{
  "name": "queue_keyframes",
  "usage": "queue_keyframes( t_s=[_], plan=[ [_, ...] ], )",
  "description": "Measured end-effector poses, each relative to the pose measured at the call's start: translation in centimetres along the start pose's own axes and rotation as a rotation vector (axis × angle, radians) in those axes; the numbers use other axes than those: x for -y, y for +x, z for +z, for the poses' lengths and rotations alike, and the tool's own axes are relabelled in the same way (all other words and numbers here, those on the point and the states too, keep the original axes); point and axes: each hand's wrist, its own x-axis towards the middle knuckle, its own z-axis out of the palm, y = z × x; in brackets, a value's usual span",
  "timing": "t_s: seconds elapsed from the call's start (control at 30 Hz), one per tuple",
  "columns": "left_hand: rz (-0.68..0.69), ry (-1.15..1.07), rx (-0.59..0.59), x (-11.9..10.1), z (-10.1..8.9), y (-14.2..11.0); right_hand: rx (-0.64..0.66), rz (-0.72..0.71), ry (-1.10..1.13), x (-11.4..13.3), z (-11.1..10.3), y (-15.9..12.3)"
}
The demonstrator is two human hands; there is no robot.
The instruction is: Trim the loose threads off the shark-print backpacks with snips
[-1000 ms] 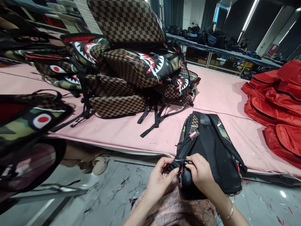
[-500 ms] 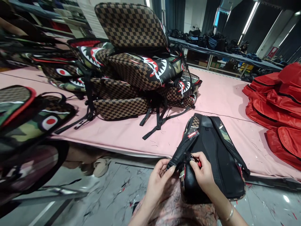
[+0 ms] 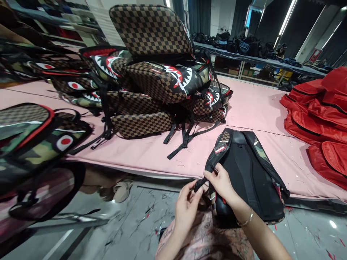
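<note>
A backpack (image 3: pixel 245 173) lies with its black padded back panel up, across the pink table's front edge and my lap. My left hand (image 3: pixel 187 204) is closed, pinching the lower end of the backpack's left shoulder strap (image 3: pixel 200 185). Further up that strap, my right hand (image 3: pixel 221 182) is closed on it with thumb and fingertips. Something thin and dark shows by the right fingertips, too small to name. A bit of red shows under the right palm; I cannot tell what it belongs to. A clear-wrapped tag (image 3: pixel 221 148) rests on the strap's upper part.
Checkered and camouflage backpacks (image 3: pixel 154 83) are piled on the pink table (image 3: pixel 252 97), straps hanging forward. Red bags (image 3: pixel 314 119) are heaped at the right. Another camouflage backpack (image 3: pixel 32 141) is close at the left. Thread scraps litter the floor (image 3: pixel 135 224).
My right hand has moved up and left from the back panel's edge onto the strap. The left hand still grips the strap end. The view has shifted slightly.
</note>
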Motion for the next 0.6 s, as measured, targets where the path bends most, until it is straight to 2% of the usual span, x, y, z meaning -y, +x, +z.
queue_keyframes(
  t_s=[0.07, 0.17, 0.27, 0.37, 0.5, 0.6],
  plan=[
    [-0.114, -0.157, 0.038, -0.6, -0.3, 0.4, 0.006, -0.066, -0.024, -0.5, -0.7, -0.5],
    [-0.292, -0.407, 0.069, -1.2, 0.0, 0.7, -0.089, -0.122, -0.103, -1.9, -1.8, -1.4],
    [-0.392, -0.562, 0.126, -1.3, 0.5, 0.8, -0.094, -0.166, -0.181, -3.3, -2.9, -2.4],
    [-0.426, -0.609, 0.144, -1.2, 0.9, 0.8, -0.047, -0.249, -0.260, -3.8, -3.7, -3.0],
    [-0.416, -0.596, 0.127, -1.3, 0.9, 0.7, 0.007, -0.411, -0.380, -3.0, -3.9, -3.0],
    [-0.428, -0.606, 0.150, -1.5, 0.9, 0.5, 0.015, -0.480, -0.448, -2.5, -3.7, -2.6]
  ],
)
